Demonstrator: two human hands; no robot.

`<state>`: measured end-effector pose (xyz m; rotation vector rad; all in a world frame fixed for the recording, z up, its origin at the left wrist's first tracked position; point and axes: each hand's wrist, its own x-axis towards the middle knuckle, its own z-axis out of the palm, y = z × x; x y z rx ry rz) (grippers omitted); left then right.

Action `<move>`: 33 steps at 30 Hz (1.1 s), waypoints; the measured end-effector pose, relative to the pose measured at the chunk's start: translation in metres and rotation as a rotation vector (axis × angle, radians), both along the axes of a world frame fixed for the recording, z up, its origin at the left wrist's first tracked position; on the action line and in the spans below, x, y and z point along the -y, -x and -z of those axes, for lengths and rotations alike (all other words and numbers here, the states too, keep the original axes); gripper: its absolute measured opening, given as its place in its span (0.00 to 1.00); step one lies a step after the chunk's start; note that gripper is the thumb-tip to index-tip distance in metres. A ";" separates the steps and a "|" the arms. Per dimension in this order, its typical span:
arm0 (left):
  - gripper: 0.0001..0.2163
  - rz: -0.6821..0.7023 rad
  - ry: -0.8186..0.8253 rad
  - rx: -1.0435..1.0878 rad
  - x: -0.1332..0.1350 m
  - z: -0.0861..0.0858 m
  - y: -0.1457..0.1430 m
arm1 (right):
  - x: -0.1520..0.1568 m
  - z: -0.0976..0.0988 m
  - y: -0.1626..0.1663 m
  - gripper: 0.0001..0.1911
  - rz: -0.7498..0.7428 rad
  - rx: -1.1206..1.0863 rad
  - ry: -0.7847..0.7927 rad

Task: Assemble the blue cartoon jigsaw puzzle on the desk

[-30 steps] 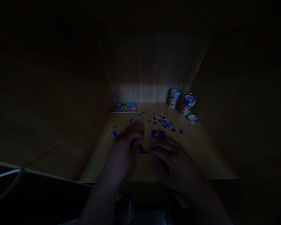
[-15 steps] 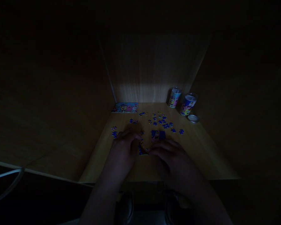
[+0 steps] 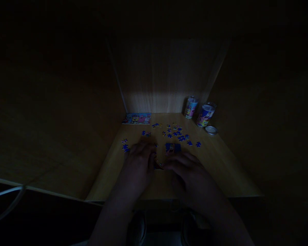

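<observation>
In dim light, a small joined section of jigsaw puzzle pieces (image 3: 158, 166) lies on the wooden surface between my hands. My left hand (image 3: 140, 159) is closed over its left side, fingers curled down and hiding part of it. From the right, my right hand (image 3: 187, 167) reaches in with bent fingers, its fingertips closed at the section's right edge. Just beyond the right fingers lies another joined puzzle section (image 3: 173, 147), blue with a cartoon figure. One loose blue piece (image 3: 156, 145) sits near my left fingertips. The exact finger contact is hard to make out in the dark.
Loose puzzle pieces (image 3: 181, 138) are scattered behind my hands, with several more blue ones (image 3: 125, 147) at the left. A cartoon picture sheet (image 3: 137, 118) lies at the back left. Two printed cans (image 3: 190, 108) and a round metal lid (image 3: 211, 130) stand back right. Wooden panels enclose the space.
My left hand has shifted slightly right and turned further over the small puzzle section, covering more of it. My right hand has stayed almost where it was.
</observation>
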<state>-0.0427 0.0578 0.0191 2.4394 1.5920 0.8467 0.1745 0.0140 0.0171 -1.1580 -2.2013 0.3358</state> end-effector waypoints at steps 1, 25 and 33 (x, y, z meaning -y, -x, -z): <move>0.12 0.007 -0.001 -0.027 0.001 0.000 -0.001 | 0.000 0.000 0.000 0.20 -0.002 -0.003 -0.002; 0.10 -0.280 -0.007 -0.150 -0.001 -0.007 0.003 | -0.006 0.006 -0.002 0.16 0.168 -0.072 -0.061; 0.07 -0.333 0.038 -0.172 0.007 -0.011 0.009 | -0.006 0.006 -0.001 0.14 0.172 -0.084 -0.065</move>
